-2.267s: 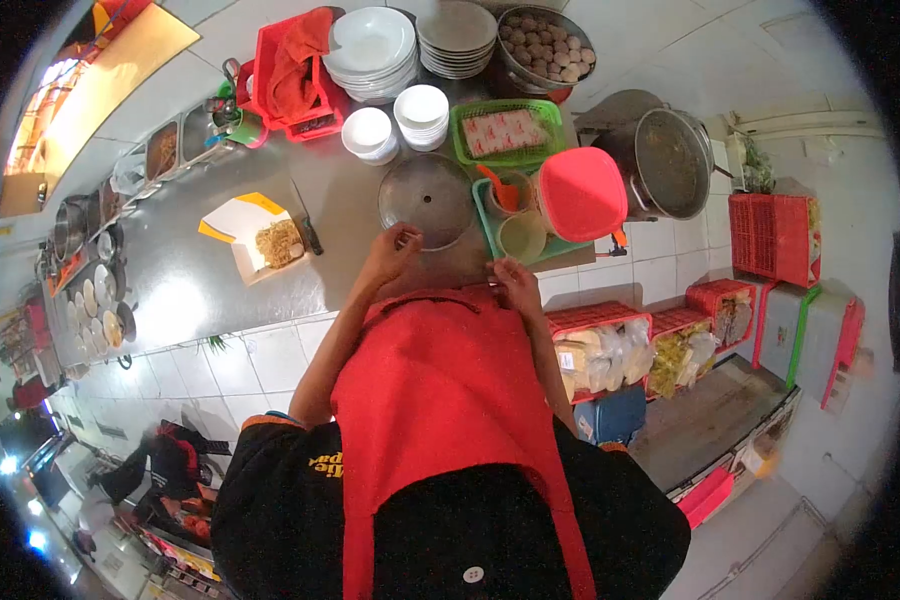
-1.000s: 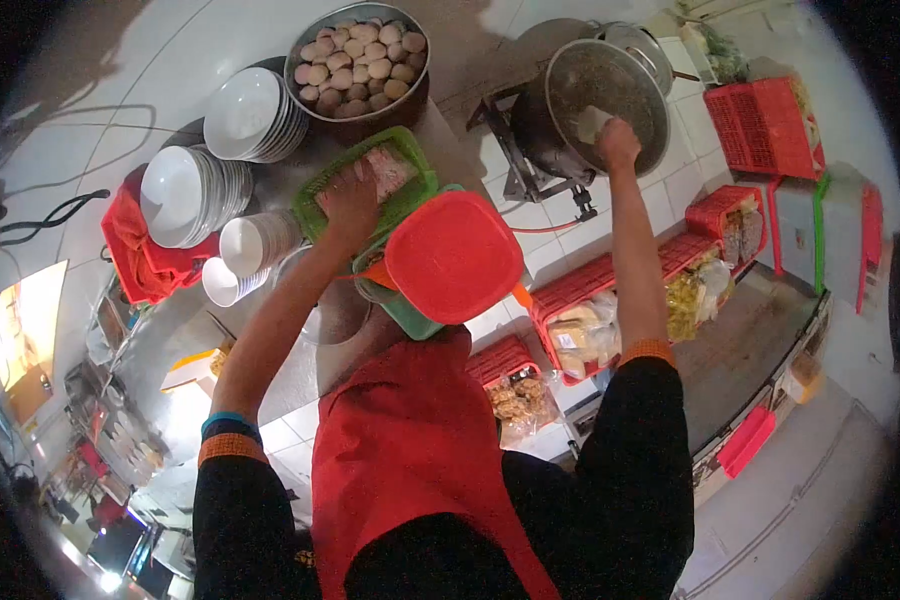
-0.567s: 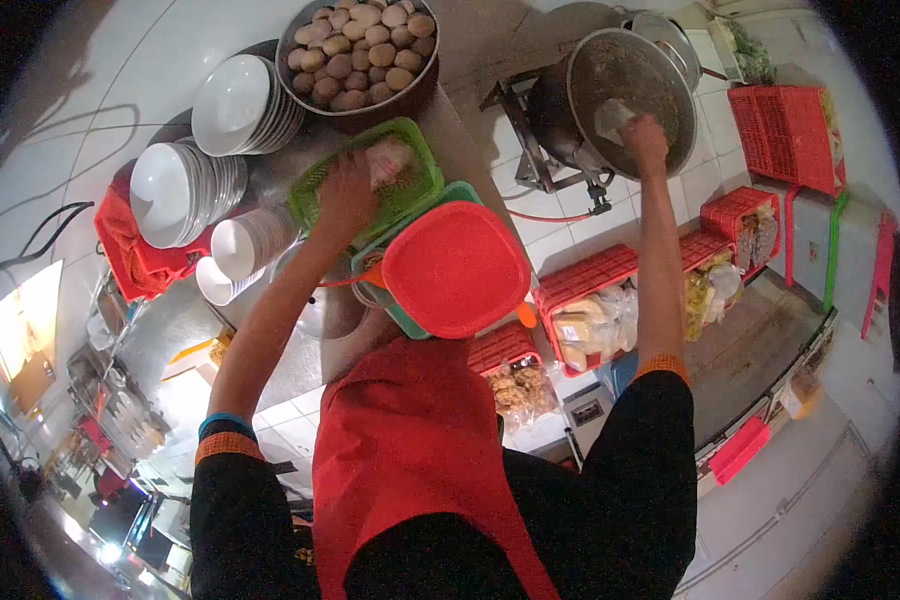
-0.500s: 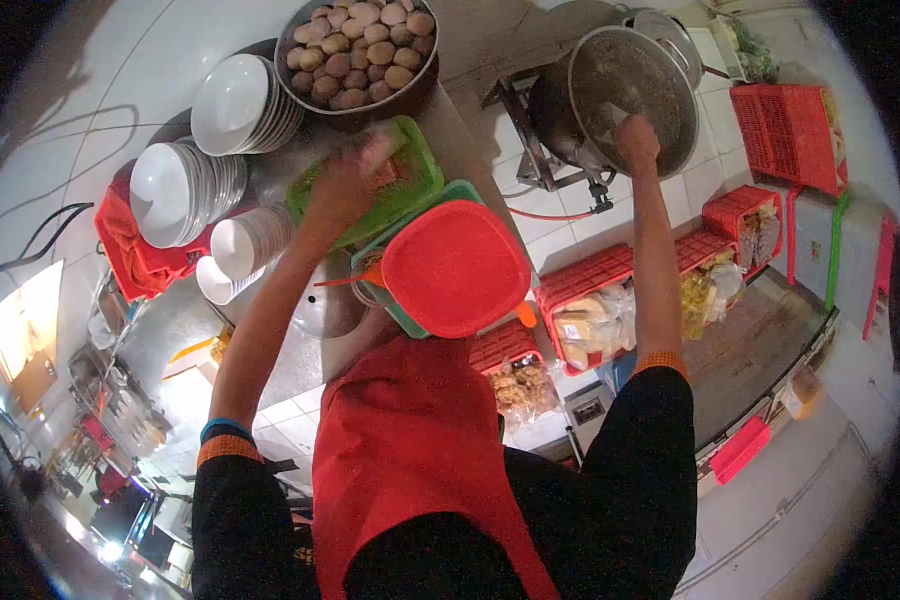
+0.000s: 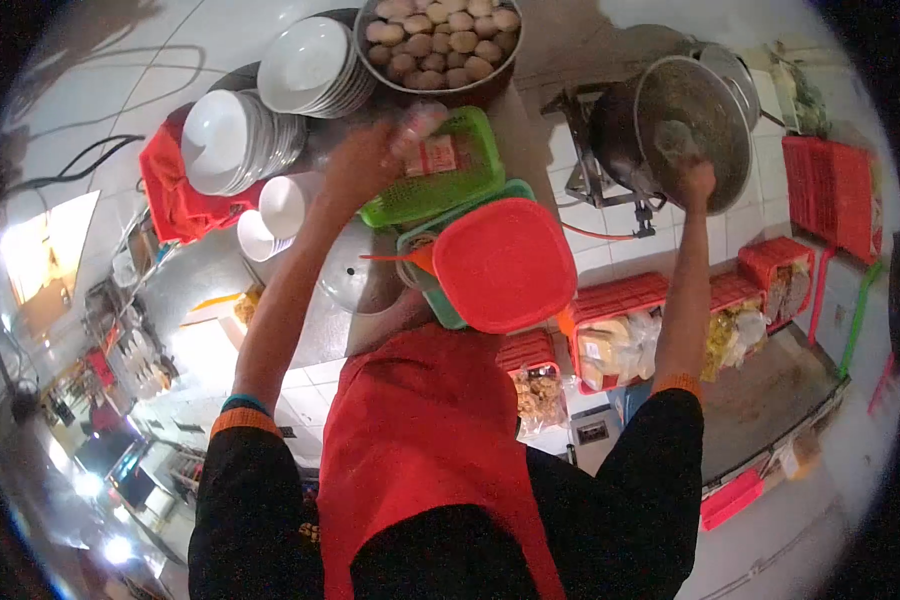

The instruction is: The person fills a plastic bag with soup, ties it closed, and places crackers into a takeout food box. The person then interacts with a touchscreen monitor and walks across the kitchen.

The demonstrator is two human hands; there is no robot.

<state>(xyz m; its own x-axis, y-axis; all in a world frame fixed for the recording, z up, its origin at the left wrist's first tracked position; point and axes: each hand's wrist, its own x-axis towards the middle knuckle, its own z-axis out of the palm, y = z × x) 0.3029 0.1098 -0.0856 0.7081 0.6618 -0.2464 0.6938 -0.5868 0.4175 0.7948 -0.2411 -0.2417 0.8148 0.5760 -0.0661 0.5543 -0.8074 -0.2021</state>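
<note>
My left hand (image 5: 365,160) is closed on a small clear plastic packet (image 5: 420,125) with pinkish marks, blurred, above the left side of a green plastic basket (image 5: 470,185). A red-and-white packet (image 5: 432,155) lies in that basket. Over at the tilted dark metal pot (image 5: 745,170), my right hand (image 5: 697,185) is closed at its near rim on what looks like a ladle (image 5: 676,142), its round head inside the pot; the handle is hidden by my hand. A square red lid (image 5: 507,265) covers part of a green container (image 5: 448,308) close to my apron, with an orange handle beside it.
A pot of round brown eggs (image 5: 445,45) stands at the back. White bowls (image 5: 305,65) and plates (image 5: 215,140) are stacked on the left, near white cups (image 5: 288,205). Red baskets (image 5: 620,295) with bagged food line the right. A metal burner stand (image 5: 590,170) supports the pot.
My left hand has risen out of the green basket, bringing the plastic packet up. My right hand stays at the pot. The whole view has shifted, so things appear further right.
</note>
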